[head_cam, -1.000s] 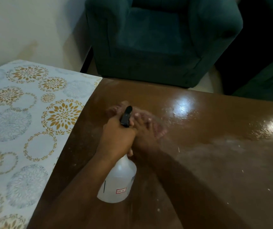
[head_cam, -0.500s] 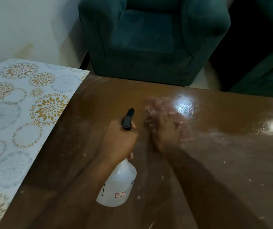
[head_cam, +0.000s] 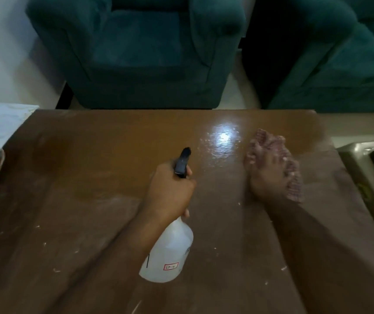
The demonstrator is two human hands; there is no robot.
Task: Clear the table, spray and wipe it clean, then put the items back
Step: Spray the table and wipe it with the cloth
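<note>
head view: the spray-and-wipe step is judged to be in hand, since bottle and cloth are both at work on the tabletop, which is seen wet and shiny at its far middle and dotted with pale crumbs nearer the person. the spray bottle is held tilted over the middle of the tabletop by the left hand, whose fingers are wrapped round the neck below the black nozzle, which is pointed toward the far edge; whether the base touches the wood cannot be told. a pinkish cloth is pressed onto the tabletop just right of the wet patch by the right hand; its fingers are seen stretched out over the cloth rather than clutching it, though detail is lost to blur. both forearms are reached forward, the right one further out. next, a sweep of the cloth over the dull, crumb-strewn near half is probably called for, with more spray laid there first.
</note>
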